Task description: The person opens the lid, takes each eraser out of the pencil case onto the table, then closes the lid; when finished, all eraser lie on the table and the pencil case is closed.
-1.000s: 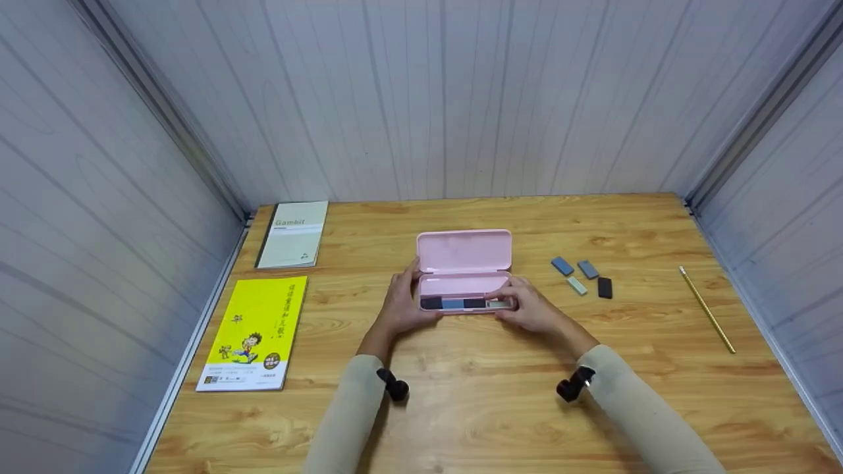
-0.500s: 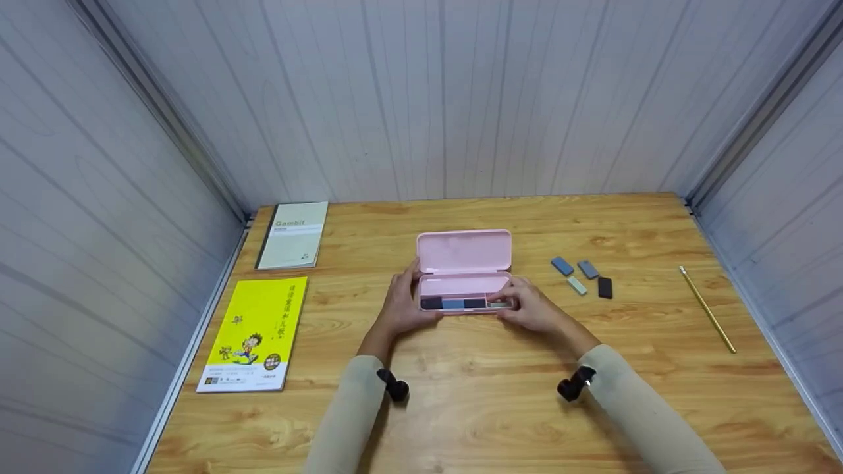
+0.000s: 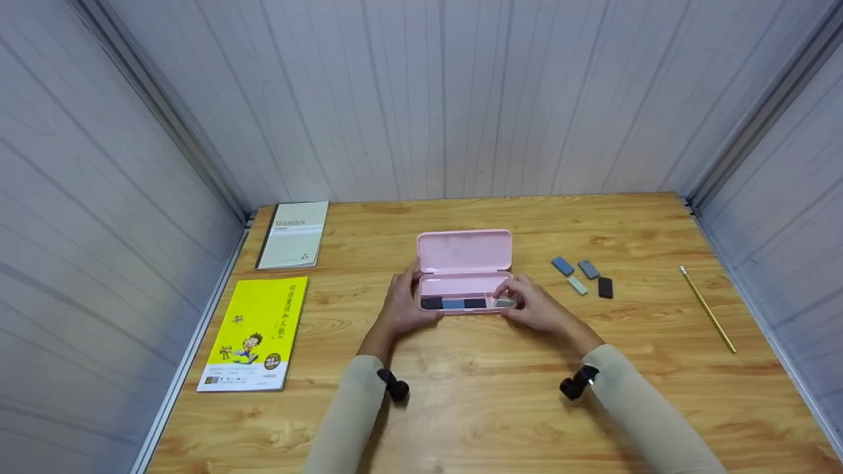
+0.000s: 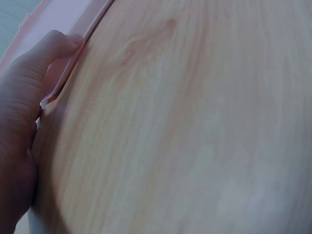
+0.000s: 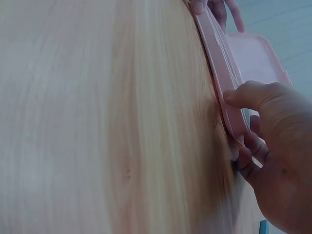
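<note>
An open pink pencil case point(image 3: 464, 252) stands mid-table with its lid raised. A row of black, blue point(image 3: 453, 303) and black erasers lies along its front compartment, and a pale green eraser point(image 3: 504, 303) sits at the right end, looking slightly tilted. My left hand point(image 3: 403, 306) grips the case's left end, thumb on the front wall. At the right end, my right hand point(image 3: 535, 306) has its thumb point(image 5: 239, 96) against the front wall and other fingers curled around the corner. Its index finger is bent above the green eraser; whether they touch is hard to tell.
Right of the case lie two blue erasers point(image 3: 562, 266), a pale green one point(image 3: 577, 285) and a black one point(image 3: 604, 288). A gold pencil point(image 3: 707, 309) is farther right. On the left are a yellow book point(image 3: 257, 329) and a grey notebook point(image 3: 293, 235). Panel walls enclose the table.
My right hand has shifted slightly right, its index finger drawing up and bending. More of the pale green eraser shows, now at a slant. The left hand and the case have stayed put.
</note>
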A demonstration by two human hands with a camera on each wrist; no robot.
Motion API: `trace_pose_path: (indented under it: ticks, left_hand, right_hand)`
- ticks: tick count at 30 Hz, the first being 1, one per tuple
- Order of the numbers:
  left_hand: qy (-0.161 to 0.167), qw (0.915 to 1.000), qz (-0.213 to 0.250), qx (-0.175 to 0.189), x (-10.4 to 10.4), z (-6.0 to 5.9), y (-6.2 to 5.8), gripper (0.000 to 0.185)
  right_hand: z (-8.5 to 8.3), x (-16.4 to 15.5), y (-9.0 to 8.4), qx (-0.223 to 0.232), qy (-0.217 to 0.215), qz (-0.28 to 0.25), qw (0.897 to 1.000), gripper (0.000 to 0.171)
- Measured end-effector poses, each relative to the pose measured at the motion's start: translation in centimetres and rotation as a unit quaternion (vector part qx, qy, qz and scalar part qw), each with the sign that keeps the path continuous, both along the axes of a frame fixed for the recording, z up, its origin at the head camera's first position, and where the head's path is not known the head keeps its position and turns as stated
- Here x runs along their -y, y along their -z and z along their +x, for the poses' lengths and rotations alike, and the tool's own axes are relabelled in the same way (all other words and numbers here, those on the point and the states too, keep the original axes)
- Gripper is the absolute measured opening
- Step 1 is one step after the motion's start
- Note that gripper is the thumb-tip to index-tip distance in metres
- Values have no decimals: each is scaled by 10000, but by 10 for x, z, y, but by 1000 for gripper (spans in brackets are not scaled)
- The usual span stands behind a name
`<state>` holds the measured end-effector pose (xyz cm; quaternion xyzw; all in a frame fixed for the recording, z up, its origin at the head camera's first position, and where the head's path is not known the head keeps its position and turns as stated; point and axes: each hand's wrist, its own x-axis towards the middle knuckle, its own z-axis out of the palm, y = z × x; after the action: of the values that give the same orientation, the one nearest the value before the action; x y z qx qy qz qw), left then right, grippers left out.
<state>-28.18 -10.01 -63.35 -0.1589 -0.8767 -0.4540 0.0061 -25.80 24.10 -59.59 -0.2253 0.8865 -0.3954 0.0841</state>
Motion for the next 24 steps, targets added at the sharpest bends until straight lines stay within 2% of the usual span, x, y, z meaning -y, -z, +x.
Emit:
trace_pose_path:
  ticks: [6, 15, 24]
  left_hand:
    - [-6, 10000, -46, -28, 0, 0, 1, 134]
    - [-24, 9999, -91, 71, 1, 1, 0, 134]
    - [19, 10000, -90, -13, 1, 0, 0, 135]
  right_hand:
    - [-2, -5, 0, -57, 36, -240, 9997, 24]
    - [-4, -9, 0, 67, 404, -469, 9981, 22]
    - [-5, -11, 2, -83, 517, -681, 9963, 23]
